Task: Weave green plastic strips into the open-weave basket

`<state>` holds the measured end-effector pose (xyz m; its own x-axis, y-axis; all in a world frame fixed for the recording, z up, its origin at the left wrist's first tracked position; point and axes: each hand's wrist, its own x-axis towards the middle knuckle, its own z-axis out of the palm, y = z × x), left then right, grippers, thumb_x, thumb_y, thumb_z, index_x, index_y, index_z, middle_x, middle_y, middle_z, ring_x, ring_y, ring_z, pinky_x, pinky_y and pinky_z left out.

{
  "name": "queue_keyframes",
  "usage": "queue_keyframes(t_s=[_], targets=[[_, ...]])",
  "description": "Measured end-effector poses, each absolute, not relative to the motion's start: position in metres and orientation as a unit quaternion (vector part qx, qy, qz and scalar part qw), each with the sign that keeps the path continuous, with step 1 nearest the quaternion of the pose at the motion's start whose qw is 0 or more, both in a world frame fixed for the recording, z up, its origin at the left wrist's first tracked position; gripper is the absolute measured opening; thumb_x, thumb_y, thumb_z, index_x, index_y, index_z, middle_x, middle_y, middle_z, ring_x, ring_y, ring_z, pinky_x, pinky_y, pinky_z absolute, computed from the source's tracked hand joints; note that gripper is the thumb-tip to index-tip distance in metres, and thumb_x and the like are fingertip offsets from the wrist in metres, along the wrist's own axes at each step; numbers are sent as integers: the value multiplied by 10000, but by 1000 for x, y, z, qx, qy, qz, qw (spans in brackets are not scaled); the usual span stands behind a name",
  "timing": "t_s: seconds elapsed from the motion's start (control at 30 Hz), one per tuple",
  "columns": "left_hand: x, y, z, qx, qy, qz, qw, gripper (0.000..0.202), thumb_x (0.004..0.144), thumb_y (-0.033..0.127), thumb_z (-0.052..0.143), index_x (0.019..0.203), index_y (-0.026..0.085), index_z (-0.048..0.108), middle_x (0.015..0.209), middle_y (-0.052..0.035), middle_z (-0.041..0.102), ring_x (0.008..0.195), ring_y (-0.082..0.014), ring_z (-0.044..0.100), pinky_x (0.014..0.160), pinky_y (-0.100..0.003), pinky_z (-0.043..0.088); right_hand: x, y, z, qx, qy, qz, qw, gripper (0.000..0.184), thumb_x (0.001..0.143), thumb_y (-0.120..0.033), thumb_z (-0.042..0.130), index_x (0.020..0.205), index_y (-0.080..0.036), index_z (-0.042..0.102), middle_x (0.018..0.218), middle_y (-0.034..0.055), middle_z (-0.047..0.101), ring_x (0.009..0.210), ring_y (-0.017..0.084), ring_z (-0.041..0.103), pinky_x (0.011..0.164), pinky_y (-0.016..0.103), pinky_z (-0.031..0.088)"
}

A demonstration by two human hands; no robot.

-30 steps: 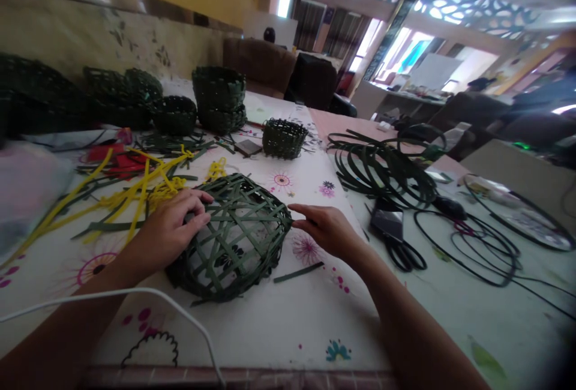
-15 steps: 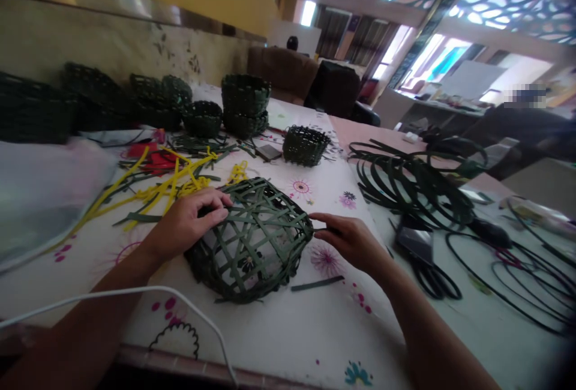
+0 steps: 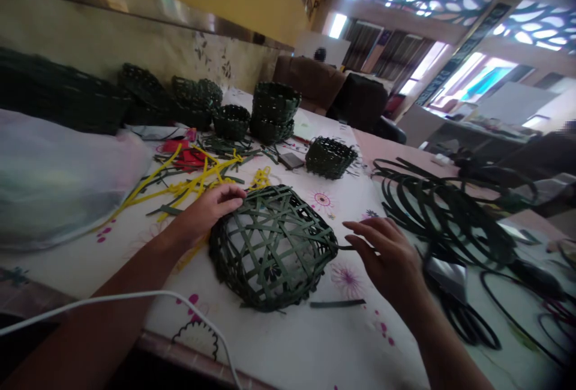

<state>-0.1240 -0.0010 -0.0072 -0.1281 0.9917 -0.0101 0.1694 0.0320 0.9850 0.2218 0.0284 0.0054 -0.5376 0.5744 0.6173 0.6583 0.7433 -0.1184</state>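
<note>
A dark green woven basket [image 3: 274,246] with an open lattice of crossing strips rests on the white flowered tablecloth before me. My left hand [image 3: 216,207] grips its upper left edge, thumb and fingers closed there. To the right of the basket, my right hand [image 3: 387,252] has its thumb and forefinger apart. A thin green strip [image 3: 344,248] runs from the basket's right corner towards that hand, passing by the thumb; its far end lies near the palm. One loose short strip [image 3: 337,304] lies just below.
Several finished green baskets [image 3: 274,111] line the back. Yellow strips [image 3: 211,171] and scraps lie left, near a clear plastic bag [image 3: 63,180]. A coil of green strip [image 3: 441,216], a phone [image 3: 447,276] and scissors [image 3: 477,324] are at right. A white cable [image 3: 180,300] crosses in front.
My right thumb and forefinger have parted and drawn back from the basket's corner, where they were pinched together. My left hand stays on the edge. The whole view has shifted.
</note>
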Motion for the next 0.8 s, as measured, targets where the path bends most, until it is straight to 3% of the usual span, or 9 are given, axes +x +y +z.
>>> queue_keyframes(t_s=[0.17,0.4,0.53,0.8], targets=[[-126,-1,-7,451,558,487,497,339,655,398,726,919,189,682,936,-32,669,897,-221,601,799,-332,454,163,17,32,-297,-901,32,313,133,948,-190,593,1002,-179,714,879,75,644,835,195,582,731,315,475],[-142,-1,-3,587,522,429,447,196,672,369,755,788,219,704,1198,-66,681,1278,-311,532,1122,-451,353,97,19,36,-302,-931,141,147,63,913,-165,645,946,-162,698,861,35,603,779,150,568,700,266,412],[-151,0,-4,670,507,368,398,195,711,381,737,846,239,743,1305,-63,628,1350,-312,471,1174,-462,310,91,19,33,-321,-928,143,125,57,928,-157,614,913,-155,669,879,34,591,779,143,546,706,260,384],[-140,-5,-2,779,463,297,300,204,783,375,714,938,242,716,1411,-75,543,1390,-298,434,1163,-450,345,96,19,28,-309,-942,75,113,119,941,-153,570,823,-151,584,858,53,568,764,164,499,679,281,344]])
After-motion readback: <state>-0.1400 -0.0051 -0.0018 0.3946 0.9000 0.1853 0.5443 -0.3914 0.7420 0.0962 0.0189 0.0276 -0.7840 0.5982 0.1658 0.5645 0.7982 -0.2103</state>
